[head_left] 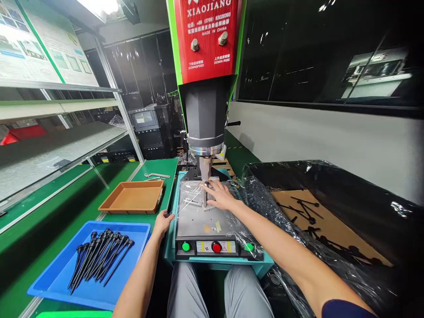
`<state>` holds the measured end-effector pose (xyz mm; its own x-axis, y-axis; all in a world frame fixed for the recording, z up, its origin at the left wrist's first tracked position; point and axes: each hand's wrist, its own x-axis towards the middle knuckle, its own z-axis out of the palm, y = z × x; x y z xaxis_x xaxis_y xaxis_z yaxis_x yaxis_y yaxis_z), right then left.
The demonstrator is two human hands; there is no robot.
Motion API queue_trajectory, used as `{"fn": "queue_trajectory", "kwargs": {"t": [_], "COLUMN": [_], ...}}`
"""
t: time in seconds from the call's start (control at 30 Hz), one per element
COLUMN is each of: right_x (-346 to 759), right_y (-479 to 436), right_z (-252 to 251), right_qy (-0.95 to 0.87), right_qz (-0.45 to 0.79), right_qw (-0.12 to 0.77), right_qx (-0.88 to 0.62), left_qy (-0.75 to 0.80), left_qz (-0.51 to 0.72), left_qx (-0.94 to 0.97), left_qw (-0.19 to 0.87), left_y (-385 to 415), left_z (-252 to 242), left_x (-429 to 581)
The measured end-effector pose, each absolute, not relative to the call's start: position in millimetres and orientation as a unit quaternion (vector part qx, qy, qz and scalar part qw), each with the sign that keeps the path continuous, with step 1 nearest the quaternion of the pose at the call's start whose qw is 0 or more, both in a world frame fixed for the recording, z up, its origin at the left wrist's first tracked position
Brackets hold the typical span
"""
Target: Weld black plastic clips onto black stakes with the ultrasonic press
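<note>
Head view: right hand [220, 195] spread wide at the metal fixture [204, 195] under the welding horn [205, 168], perhaps steadying it; left hand [163, 222] curled beside the press base [190, 226], grip unclear. Black capped rods [99, 256] bunched in blue tray [56, 280], likely for left-side reach.

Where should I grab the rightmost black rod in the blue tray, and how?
Probably mid-shaft on the rightmost black rod, coming from its right: it lies slanted, with bare blue tray on that side while the other rods crowd its left.
</note>
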<state>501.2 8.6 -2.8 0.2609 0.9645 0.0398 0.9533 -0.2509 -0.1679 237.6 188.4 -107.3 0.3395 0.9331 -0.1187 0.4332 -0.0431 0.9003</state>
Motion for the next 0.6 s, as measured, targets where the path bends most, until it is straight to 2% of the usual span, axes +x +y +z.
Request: {"fn": "queue_trajectory", "kwargs": {"t": [0.3,0.37,0.47,0.53,0.6], "right_x": [493.4,483.2,453.8,427.5,400.9], "right_y": [3.4,-9.7,-46.9,-78.2,-107.8], "right_z": [11.1,15.3,5.1,-21.2,-64.4], "right_qy": [-0.596,-0.588,-0.59,-0.584,-0.545], "right_qz": [0.025,-0.007,-0.044,0.013,0.141], "right_qw": [0.116,0.167,0.314,0.396,0.428], "right_qx": [-0.794,-0.792,-0.742,-0.709,-0.707], "left_qy": [0.51,0.514,0.502,0.481,0.481], "left_qz": [0.302,0.313,0.356,0.393,0.375], "left_qx": [0.669,0.671,0.687,0.691,0.675], "left_qw": [0.449,0.433,0.386,0.369,0.416], "left_y": [186.7,181.7,159.8,136.2,110.1], "left_z": [-94.0,-88.2,-87.5,-96.4,-112.4], "left_x": [236.6,229.8,214.4,202.8,192.0]}}
